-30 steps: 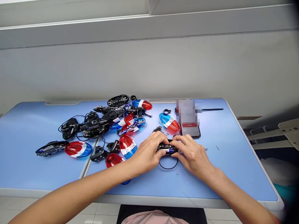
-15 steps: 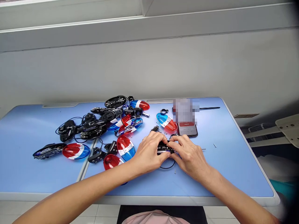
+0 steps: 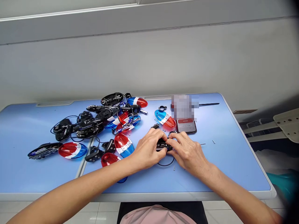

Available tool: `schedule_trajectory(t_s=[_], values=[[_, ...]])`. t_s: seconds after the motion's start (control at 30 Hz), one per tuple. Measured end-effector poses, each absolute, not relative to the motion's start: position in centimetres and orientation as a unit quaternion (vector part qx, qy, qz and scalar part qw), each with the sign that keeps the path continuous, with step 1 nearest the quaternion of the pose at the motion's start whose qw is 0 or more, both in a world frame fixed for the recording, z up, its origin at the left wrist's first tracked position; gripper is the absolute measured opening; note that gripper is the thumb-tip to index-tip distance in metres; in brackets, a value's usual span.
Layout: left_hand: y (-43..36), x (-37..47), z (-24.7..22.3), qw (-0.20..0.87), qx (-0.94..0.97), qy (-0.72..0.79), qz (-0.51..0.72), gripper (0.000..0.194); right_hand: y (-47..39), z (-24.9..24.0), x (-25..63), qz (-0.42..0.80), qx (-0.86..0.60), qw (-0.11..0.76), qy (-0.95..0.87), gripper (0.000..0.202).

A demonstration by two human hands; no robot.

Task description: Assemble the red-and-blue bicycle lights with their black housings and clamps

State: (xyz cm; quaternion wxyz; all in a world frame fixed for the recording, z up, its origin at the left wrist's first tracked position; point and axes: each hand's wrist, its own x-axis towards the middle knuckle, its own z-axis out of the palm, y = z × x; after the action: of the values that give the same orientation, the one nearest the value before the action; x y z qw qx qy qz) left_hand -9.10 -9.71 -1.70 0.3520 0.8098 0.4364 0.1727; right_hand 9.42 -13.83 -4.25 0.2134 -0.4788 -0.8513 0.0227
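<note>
A black housing with a circuit board (image 3: 162, 145) is between my two hands near the middle of the table. My left hand (image 3: 150, 146) grips its left side, thumb in front and fingers behind. My right hand (image 3: 185, 151) closes round its right end, fingertips on the board's edge. A black cable (image 3: 166, 165) loops out below the housing. Just behind the hands lies a blue, white and red lens cover (image 3: 165, 119), with a black ring clamp (image 3: 162, 108) beyond it.
Several black housings (image 3: 90, 127) with cables and batteries lie heaped at the left, among red, white and blue covers (image 3: 73, 150). A phone (image 3: 186, 126) and a dark rod (image 3: 209, 104) are behind my right hand. Loose screws (image 3: 213, 142) lie on the blue table (image 3: 235, 168).
The whole view has shifted slightly, so the table sits a little higher and further left. Both hands stay on the housing, with small changes in the fingers.
</note>
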Motion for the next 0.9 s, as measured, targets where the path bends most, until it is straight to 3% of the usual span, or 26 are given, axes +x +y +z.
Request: schedule_trajectory(t_s=[0.3, 0.37, 0.5, 0.63, 0.9], values=[[-9.2, -10.1, -2.5, 0.356, 0.832, 0.372, 0.205, 0.014, -13.6, -4.1, 9.5, 0.028, -0.483, 0.213, -0.849, 0.024], [-8.9, -10.8, -2.1, 0.379, 0.84, 0.335, 0.198, 0.027, -13.7, -4.3, 9.6, 0.031, -0.482, 0.215, -0.849, 0.024], [-8.5, -12.7, -1.0, 0.406, 0.848, 0.289, 0.182, 0.073, -13.7, -4.6, 10.0, 0.038, -0.491, 0.217, -0.843, 0.023], [-9.3, -13.4, -0.9, 0.391, 0.839, 0.329, 0.187, 0.067, -13.8, -4.4, 10.0, 0.042, -0.491, 0.222, -0.841, 0.026], [-10.6, -12.9, -2.6, 0.364, 0.834, 0.35, 0.223, 0.077, -14.5, -3.9, 9.8, 0.046, -0.49, 0.232, -0.839, 0.03]])
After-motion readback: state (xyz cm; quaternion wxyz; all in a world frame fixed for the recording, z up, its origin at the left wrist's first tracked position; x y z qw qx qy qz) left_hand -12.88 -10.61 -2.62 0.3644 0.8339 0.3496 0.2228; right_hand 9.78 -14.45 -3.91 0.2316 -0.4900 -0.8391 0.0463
